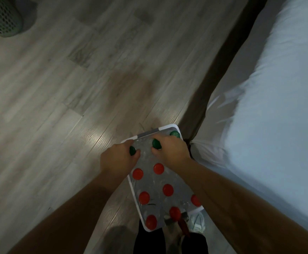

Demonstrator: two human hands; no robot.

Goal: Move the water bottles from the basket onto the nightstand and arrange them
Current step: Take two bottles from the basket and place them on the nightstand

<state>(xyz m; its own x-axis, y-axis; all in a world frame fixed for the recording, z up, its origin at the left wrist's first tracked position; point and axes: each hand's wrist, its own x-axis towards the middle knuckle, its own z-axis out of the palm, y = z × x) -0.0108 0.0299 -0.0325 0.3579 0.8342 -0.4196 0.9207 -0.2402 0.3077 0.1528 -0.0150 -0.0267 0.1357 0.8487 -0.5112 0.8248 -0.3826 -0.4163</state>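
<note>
A white basket (131, 187) stands on the floor beside the bed, full of upright clear water bottles seen from above. Several have red caps (158, 168); three at the far end have green caps. My left hand (116, 160) is closed around the neck of one green-capped bottle (132, 150) at the far left of the basket. My right hand (169, 151) grips the neck of a second green-capped bottle (156, 143) in the middle. A third green cap (174, 134) shows in the far right corner. No nightstand is in view.
A bed with white sheets (270, 110) and a dark frame (210, 92) runs along the right. Grey wood floor (67, 88) stretches to the left. A green perforated bin (4, 17) stands at the top left corner. My legs and a shoe (197, 221) are below the basket.
</note>
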